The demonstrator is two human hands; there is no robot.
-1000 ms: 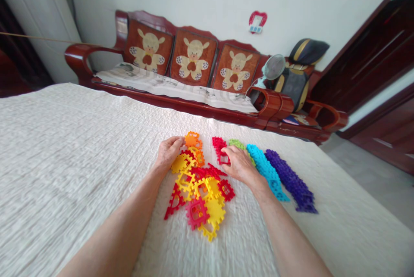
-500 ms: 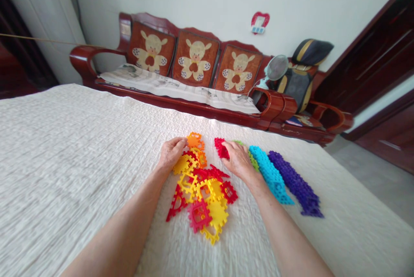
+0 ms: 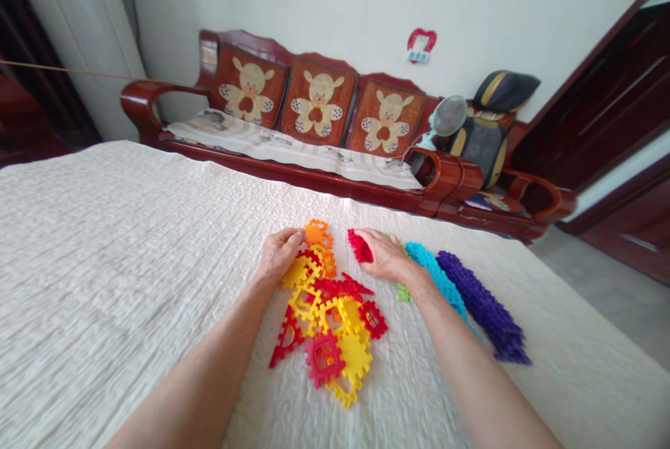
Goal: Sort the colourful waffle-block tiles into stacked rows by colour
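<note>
A loose heap of red, yellow and orange toothed plastic tiles (image 3: 329,313) lies on the white bedspread (image 3: 105,260). My left hand (image 3: 280,255) rests at the heap's far left edge, fingers curled on an orange tile (image 3: 316,232). My right hand (image 3: 384,254) is closed on a red tile (image 3: 360,245) held on edge just beyond the heap. To the right lie rows of green tiles (image 3: 402,290), cyan tiles (image 3: 437,276) and purple tiles (image 3: 484,306); my right wrist covers most of the green row.
A dark red wooden bench (image 3: 314,156) with teddy-bear cushions stands along the bed's far edge. A small fan (image 3: 450,117) and a dark bag (image 3: 495,96) sit at its right end. Dark wooden doors (image 3: 612,114) are at the right.
My right hand has lifted the red tile from flat onto its edge and closed over it, shifting slightly right over the green row. My left hand has stayed on the orange tile.
</note>
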